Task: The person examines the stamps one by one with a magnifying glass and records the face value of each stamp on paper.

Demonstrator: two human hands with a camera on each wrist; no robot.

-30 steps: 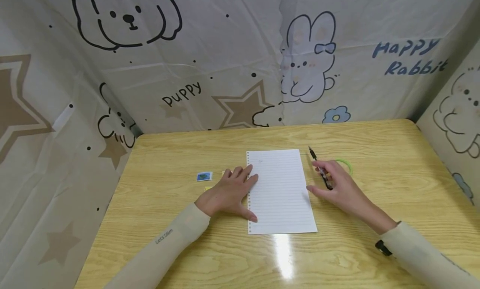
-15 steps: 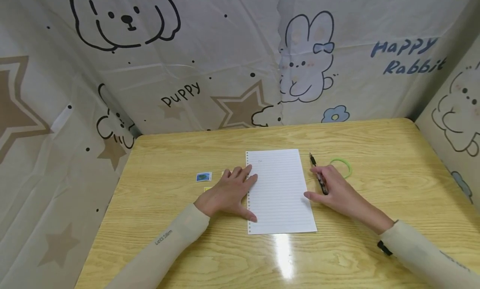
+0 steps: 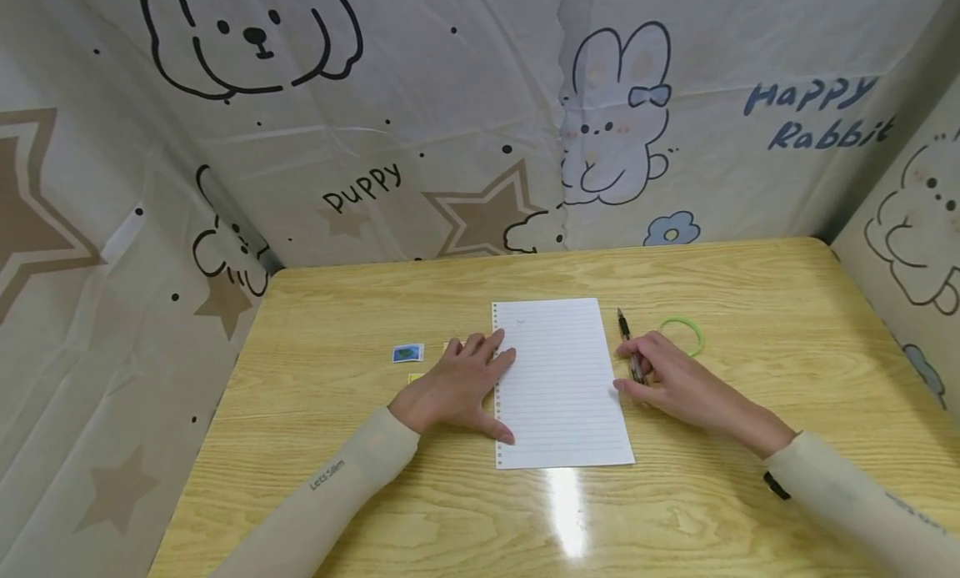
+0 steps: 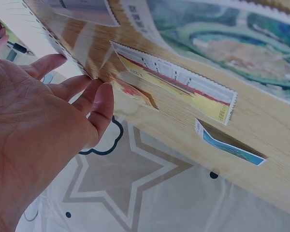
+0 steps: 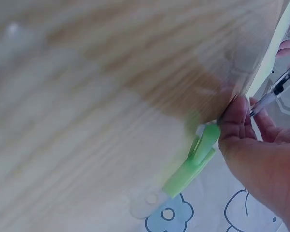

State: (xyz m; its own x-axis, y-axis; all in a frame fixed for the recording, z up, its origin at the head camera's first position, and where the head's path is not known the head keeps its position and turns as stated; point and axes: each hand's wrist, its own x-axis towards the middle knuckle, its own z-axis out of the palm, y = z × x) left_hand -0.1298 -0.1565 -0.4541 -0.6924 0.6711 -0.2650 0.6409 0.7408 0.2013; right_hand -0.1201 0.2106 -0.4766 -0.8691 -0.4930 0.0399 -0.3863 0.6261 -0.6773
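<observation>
A sheet of lined loose-leaf paper (image 3: 558,394) lies on the table, with a faint mark near its top left. My left hand (image 3: 461,382) rests along the punched left edge, fingers spread, thumb and fingertips touching the sheet. Beside the right edge, my right hand (image 3: 660,374) holds a black pen (image 3: 626,328) with its fingers; the pointed end faces away from me. The same pen (image 5: 280,87) shows between the fingers in the right wrist view. Postage stamps, including a blue one (image 3: 408,353) and a yellow one (image 4: 179,82), lie by my left hand, partly hidden by it in the head view.
A light green ring (image 3: 701,336) lies just beyond my right hand. Across the wooden table (image 3: 787,311), a printed cloth (image 3: 465,103) hangs behind the far edge and at both sides. A larger green stamp (image 4: 232,41) shows in the left wrist view.
My right hand has shifted slightly left and toward me with the pen, which now stands steeper in the head view. More of the green ring shows. My left hand stays put.
</observation>
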